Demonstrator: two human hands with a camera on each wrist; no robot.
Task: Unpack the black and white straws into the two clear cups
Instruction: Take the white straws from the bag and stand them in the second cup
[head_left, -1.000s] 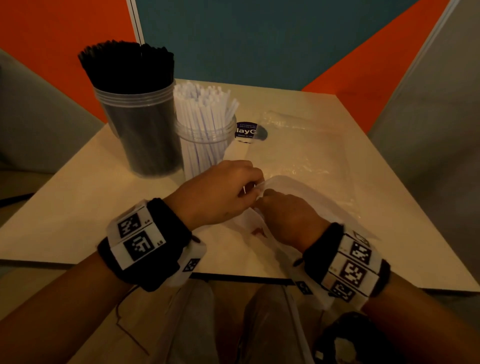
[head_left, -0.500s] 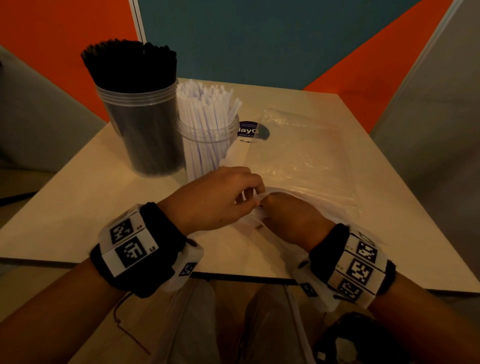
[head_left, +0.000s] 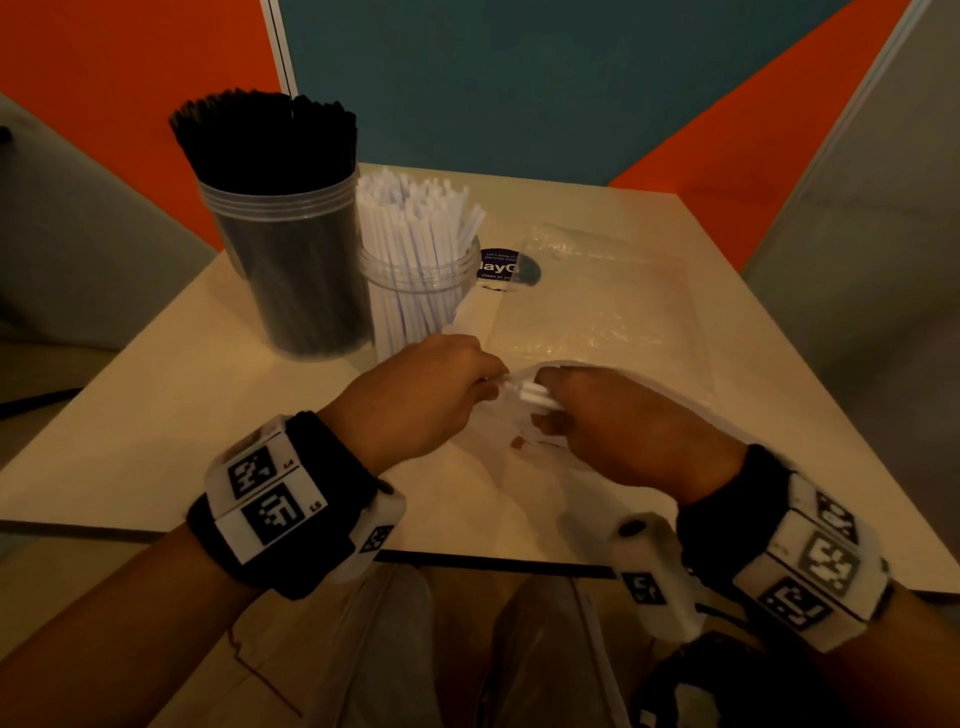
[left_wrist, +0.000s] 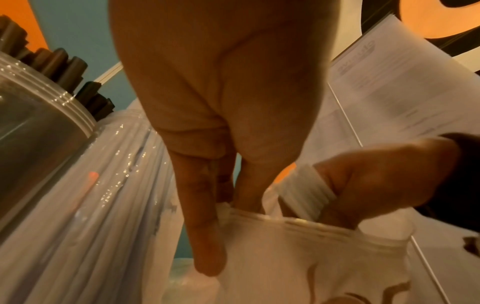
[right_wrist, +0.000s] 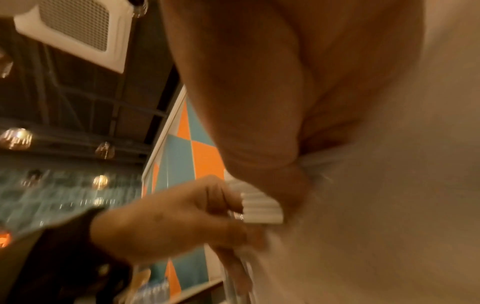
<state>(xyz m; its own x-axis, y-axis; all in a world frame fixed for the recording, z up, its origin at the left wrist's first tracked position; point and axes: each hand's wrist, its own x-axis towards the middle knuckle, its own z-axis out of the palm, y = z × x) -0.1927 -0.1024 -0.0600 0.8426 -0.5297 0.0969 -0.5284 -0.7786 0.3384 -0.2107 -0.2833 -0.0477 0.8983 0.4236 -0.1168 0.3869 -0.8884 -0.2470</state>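
Clear ribbed plastic cup (head_left: 291, 270) packed with black straws (head_left: 265, 135), smaller clear cup (head_left: 415, 291) of white straws (head_left: 410, 218) beside it, left hand (head_left: 415, 400) pinching translucent plastic bag (left_wrist: 311, 257) mouth, right hand (head_left: 618, 421) gripping white straw bundle (head_left: 535, 396), bag's contents indistinct.

The right hand (head_left: 618, 415) covers most of the white straws (head_left: 535, 396), whose count is unclear. The bag (right_wrist: 389, 205) is a blur in the right wrist view. The sticker (head_left: 506, 267) lies partly behind the cup (head_left: 415, 280).
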